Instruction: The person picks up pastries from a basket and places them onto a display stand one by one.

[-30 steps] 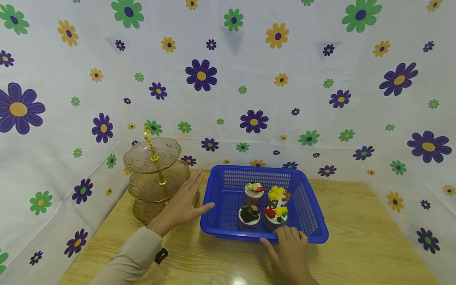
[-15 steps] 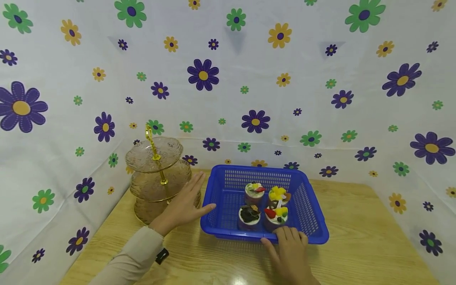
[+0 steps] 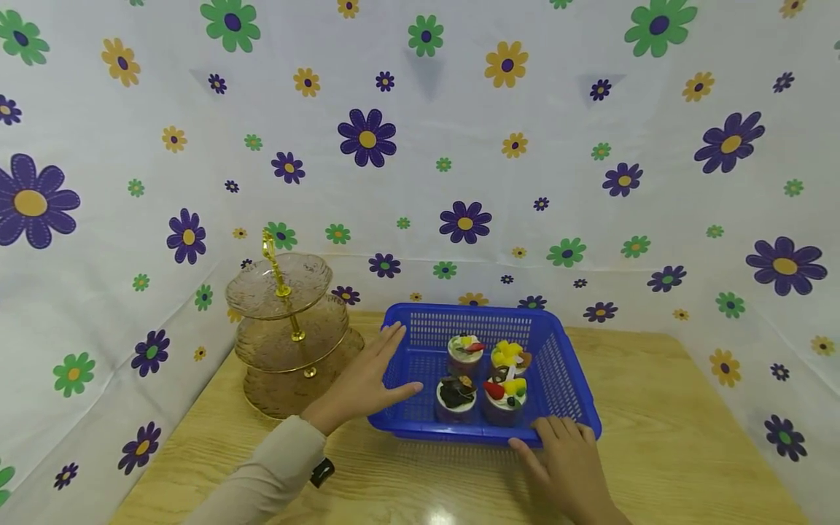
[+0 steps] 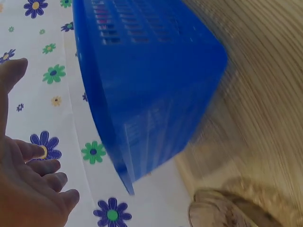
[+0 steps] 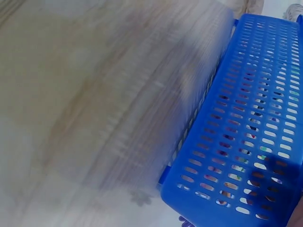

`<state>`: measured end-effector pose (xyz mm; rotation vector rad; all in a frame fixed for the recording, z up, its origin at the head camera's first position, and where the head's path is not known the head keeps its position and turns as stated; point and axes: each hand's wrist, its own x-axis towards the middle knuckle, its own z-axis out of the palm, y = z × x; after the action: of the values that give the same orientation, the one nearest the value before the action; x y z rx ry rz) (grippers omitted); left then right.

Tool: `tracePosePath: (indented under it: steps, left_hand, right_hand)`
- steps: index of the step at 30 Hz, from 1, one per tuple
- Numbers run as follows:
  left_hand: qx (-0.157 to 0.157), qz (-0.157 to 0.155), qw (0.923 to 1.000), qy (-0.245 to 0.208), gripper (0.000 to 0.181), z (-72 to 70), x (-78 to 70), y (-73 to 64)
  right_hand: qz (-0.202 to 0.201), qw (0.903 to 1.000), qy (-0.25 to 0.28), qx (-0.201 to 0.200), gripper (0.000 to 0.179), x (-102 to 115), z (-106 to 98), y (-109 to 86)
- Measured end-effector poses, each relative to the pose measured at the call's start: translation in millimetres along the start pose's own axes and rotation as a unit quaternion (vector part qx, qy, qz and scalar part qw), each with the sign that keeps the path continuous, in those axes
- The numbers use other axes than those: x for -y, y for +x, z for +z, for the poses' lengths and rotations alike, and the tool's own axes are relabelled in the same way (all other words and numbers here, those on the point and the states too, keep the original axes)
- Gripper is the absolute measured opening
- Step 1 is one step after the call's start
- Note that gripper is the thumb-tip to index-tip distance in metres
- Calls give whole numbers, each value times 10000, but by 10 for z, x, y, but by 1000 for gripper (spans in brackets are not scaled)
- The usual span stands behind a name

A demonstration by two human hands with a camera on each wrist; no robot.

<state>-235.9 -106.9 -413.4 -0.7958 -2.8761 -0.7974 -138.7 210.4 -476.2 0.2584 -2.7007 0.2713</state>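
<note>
Left hand (image 3: pixel 364 383) fingers straight beside the blue basket (image 3: pixel 453 432), right hand (image 3: pixel 566 461) gripping its near rim, four cakes (image 3: pixel 505 405) inside.

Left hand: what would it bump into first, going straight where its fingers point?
Probably the back rim of the blue basket; height is unclear, so the left hand might clear it and meet the flowered cloth.

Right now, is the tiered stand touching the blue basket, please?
Apart: the left wrist view shows bare wooden table between the tiered stand and the blue basket.
</note>
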Motion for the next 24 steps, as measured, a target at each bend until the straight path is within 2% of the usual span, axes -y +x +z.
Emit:
tracePosePath:
  steps: [7, 12, 20, 24]
  left_hand:
    - [357, -155, 9988, -293, 103, 214, -250, 126]
    - [504, -401, 9957, -668, 107, 396, -360, 225]
    - [673, -428, 9907, -1106, 100, 648, -312, 356]
    - [800, -582, 9873, -1241, 99, 726, -267, 428]
  right_hand:
    - [49, 9995, 41, -300, 48, 9, 64, 9]
    - [34, 9991, -20, -417, 48, 13, 85, 6]
    - [-40, 9985, -51, -536, 48, 19, 95, 0]
    - [-23, 9985, -56, -542, 49, 6, 99, -1]
